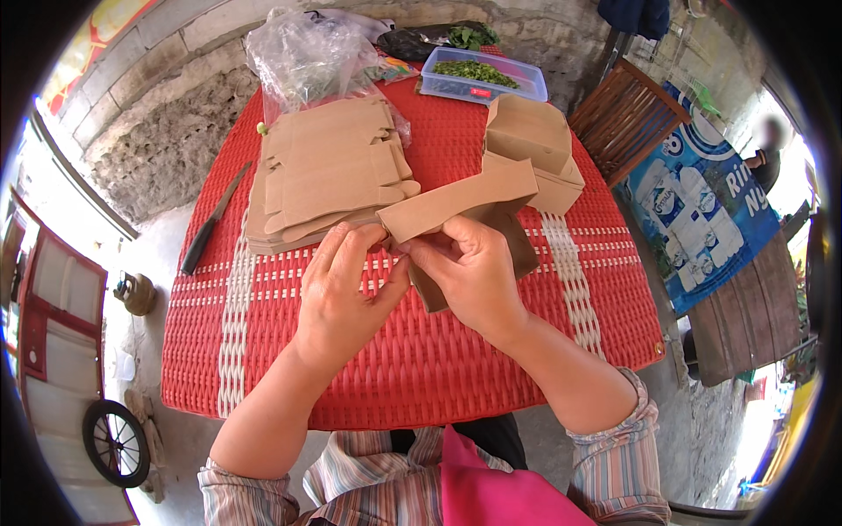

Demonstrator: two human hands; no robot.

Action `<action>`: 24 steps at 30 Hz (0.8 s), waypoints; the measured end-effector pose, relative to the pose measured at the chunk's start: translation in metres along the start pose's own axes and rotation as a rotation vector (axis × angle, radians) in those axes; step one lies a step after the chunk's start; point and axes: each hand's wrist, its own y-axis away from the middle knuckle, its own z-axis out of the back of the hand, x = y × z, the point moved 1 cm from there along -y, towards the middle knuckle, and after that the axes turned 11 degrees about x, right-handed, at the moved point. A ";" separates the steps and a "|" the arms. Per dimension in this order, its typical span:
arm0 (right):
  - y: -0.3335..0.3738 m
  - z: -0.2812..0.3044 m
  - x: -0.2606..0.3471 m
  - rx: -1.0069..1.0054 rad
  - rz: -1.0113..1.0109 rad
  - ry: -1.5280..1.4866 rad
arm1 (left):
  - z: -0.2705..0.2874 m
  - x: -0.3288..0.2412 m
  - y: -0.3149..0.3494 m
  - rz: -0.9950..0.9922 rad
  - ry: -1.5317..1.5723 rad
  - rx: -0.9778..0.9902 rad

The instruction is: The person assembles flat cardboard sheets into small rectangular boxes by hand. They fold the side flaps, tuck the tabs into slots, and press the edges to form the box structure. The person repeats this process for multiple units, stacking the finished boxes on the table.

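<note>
Between my hands is a partly folded brown cardboard box [465,202], tilted above the red woven table cover. My left hand [342,276] pinches its near left corner, where the fingertips meet a small flap. My right hand [465,267] grips the same corner from the right, thumb and fingers closed on the cardboard. The fingertips partly hide that corner. Just beyond my left hand lies a stack of flat, unfolded box blanks [329,171]. Past the held box, to the right, folded boxes [531,136] are stacked together.
A knife [210,223] with a black handle lies at the table's left side. Toward the back are a clear plastic bag [307,57] and a plastic container [478,77] of chopped greens. A wooden chair [627,118] stands right of the red table [368,386]. A blurred person [767,162] is far right.
</note>
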 end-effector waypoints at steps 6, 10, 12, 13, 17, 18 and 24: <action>0.003 -0.005 0.004 -0.018 0.032 0.043 | -0.001 0.003 0.002 -0.029 -0.087 -0.053; 0.007 -0.013 -0.006 -0.067 0.121 0.069 | -0.004 -0.003 0.004 -0.012 -0.052 -0.182; 0.007 -0.015 -0.005 -0.098 0.124 0.054 | -0.003 -0.003 0.004 -0.040 -0.062 -0.227; 0.006 -0.015 -0.005 -0.121 0.109 0.031 | -0.001 -0.002 0.002 -0.084 -0.098 -0.223; 0.006 -0.016 0.006 -0.161 0.066 -0.031 | 0.001 -0.004 0.000 -0.162 -0.171 -0.234; 0.006 -0.016 0.007 -0.163 0.073 -0.017 | 0.001 -0.005 -0.001 -0.154 -0.164 -0.232; 0.006 -0.014 0.005 -0.163 0.044 0.075 | -0.001 -0.005 -0.001 -0.136 -0.137 -0.217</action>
